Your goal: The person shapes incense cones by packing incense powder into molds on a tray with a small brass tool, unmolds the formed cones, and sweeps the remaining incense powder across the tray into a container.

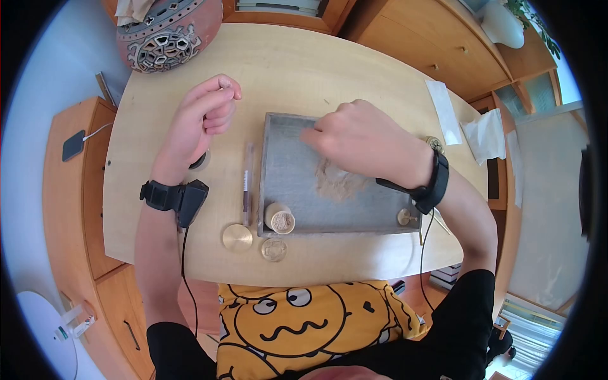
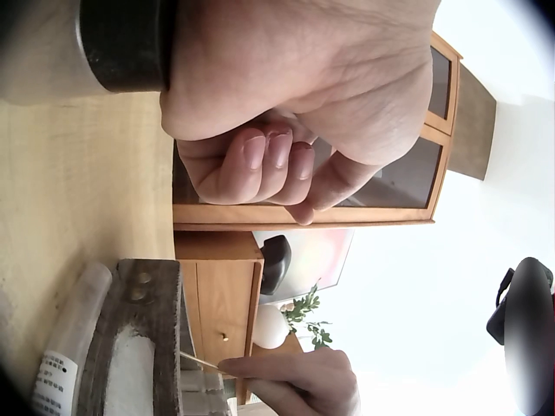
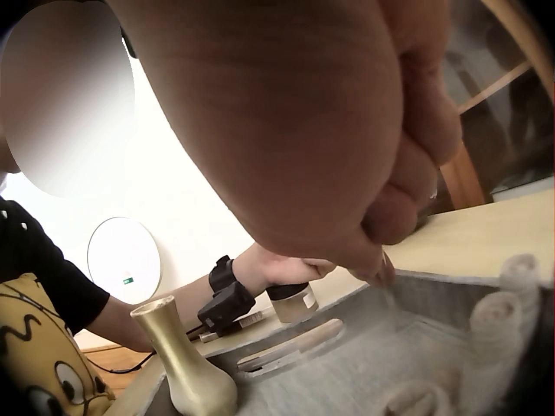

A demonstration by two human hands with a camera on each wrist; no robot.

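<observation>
My left hand point(image 1: 204, 117) is raised over the table left of a grey tray point(image 1: 297, 221), fingers curled in, with nothing visible in it. Above the tray is my right hand point(image 1: 364, 139), pinching a thin stick point(image 2: 198, 360) between thumb and fingers. Its tip is hidden in the head view. Beneath that hand lies a heap of brown powder point(image 1: 339, 183). A small cup of powder point(image 1: 280, 218) stands in the tray's near left corner. In the right wrist view a brass vase point(image 3: 192, 373) stands upright beside the tray wall.
A labelled clear tube point(image 1: 247, 183) lies along the tray's left side. Two round brass-coloured discs, one a plain lid point(image 1: 237, 237), lie in front. A dark-topped jar point(image 3: 293, 303) stands near my left wrist. A carved clay pot point(image 1: 168, 41) and paper sheets point(image 1: 443, 113) sit farther back.
</observation>
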